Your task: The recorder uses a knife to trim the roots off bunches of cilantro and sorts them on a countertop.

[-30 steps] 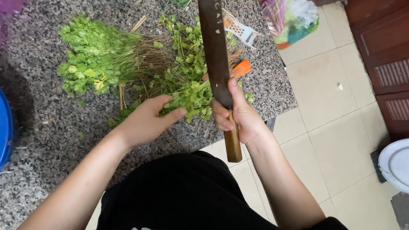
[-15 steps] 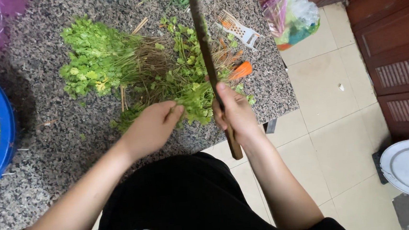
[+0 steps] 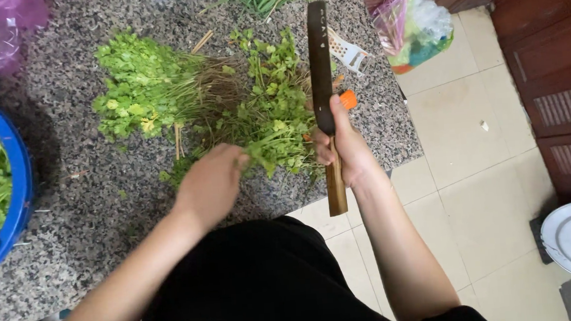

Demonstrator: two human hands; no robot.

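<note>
The right hand [image 3: 341,148] is wrapped tight around the wooden handle of a long dark-bladed cleaver [image 3: 321,71], blade raised and pointing away over the speckled grey granite counter [image 3: 88,208]. The left hand [image 3: 212,184] lies curled, palm down, on the near end of a loose bunch of green leafy coriander with brownish roots [image 3: 269,115], fingers bent into the stems; whether it pinches them or only presses them I cannot tell.

The main risk, as I judge it, is the closeness of the two hands — the curled fingers lie just beside the line of the blade, so a chop that drifts left could meet them. The stems are springy and heaped, which could let the bunch roll under the edge.

Room is tight on the right: the counter's edge runs just beside the cleaver, with an orange-and-white peeler [image 3: 347,55] near the blade tip, so cut pieces could fall to the tiled floor [image 3: 473,167]. To the left there is bare stone before the blue round plastic basin of greens [image 3: 17,172], and a second coriander bunch [image 3: 140,90] lies beyond the left hand.
</note>
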